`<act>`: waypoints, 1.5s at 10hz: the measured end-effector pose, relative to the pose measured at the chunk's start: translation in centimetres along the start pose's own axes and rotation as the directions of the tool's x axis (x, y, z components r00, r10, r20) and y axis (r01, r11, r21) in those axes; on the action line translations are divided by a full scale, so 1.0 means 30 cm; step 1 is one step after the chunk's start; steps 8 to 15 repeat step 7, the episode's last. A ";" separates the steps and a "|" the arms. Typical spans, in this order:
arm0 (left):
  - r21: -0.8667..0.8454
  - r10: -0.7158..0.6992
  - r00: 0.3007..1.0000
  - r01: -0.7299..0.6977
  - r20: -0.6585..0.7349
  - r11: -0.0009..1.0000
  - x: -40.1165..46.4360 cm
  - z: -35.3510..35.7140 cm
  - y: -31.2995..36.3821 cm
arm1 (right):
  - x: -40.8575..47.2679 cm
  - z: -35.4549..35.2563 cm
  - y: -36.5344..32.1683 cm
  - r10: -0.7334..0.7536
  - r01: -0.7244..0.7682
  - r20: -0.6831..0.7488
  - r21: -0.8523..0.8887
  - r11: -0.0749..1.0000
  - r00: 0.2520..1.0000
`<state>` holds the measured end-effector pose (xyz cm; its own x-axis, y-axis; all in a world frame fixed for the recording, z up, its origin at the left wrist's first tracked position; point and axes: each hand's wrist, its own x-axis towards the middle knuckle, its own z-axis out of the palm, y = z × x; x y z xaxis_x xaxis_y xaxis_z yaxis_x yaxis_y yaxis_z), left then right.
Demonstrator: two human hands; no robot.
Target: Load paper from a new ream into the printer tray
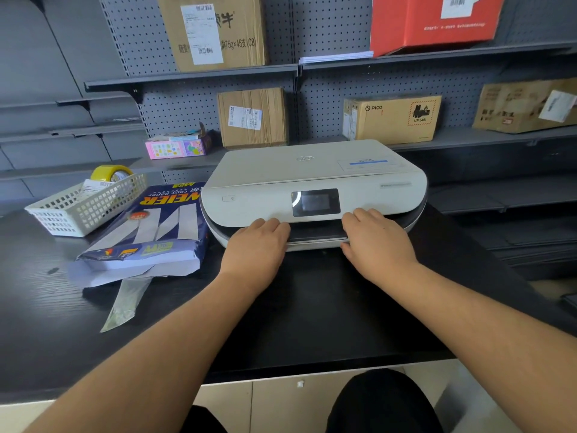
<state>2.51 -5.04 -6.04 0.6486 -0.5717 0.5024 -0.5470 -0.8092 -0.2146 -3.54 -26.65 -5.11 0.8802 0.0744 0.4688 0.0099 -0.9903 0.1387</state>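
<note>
Both hands at the front of the printer point(315, 182), centre frame. Left hand point(256, 248) and right hand point(376, 242) lie palm-down with fingers flat against the front edge of the paper tray point(317, 237), one at each end of the slot. Nothing is held; fingertips are hidden at the tray lip, so can't tell if they hook it or just press.

Progress: ream point(150, 232) lies left of centre on the black desk point(312, 307), just beside the printer, wrapper torn open at the near end with white sheets showing. A torn wrapper strip point(125, 303) lies in front of it. No loose paper in either hand. Tray looks nearly flush with the printer body. Can't tell from this view whether paper is already inside, so this is either opening the tray or closing it after loading.

Readable text: ream says "copy paper" and "…MEIER", upside down. HP logo on the printer lid. Cardboard box point(392, 120), right of centre on the shelf, reads "PICO" and "UN 3481". Upper box point(215, 31) shows "75g×45".
</note>
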 end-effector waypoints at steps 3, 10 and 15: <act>-0.122 -0.006 0.974 0.034 0.225 0.992 -0.008 -0.057 0.008 | 0.001 -0.061 0.005 0.036 -0.074 0.229 0.162 0.984 0.973; -0.121 -0.019 0.969 0.050 0.245 0.991 -0.019 -0.218 -0.002 | 0.009 -0.261 0.051 0.090 -0.144 0.191 0.286 0.948 0.977; -0.121 -0.019 0.969 0.050 0.245 0.991 -0.019 -0.218 -0.002 | 0.009 -0.261 0.051 0.090 -0.144 0.191 0.286 0.948 0.977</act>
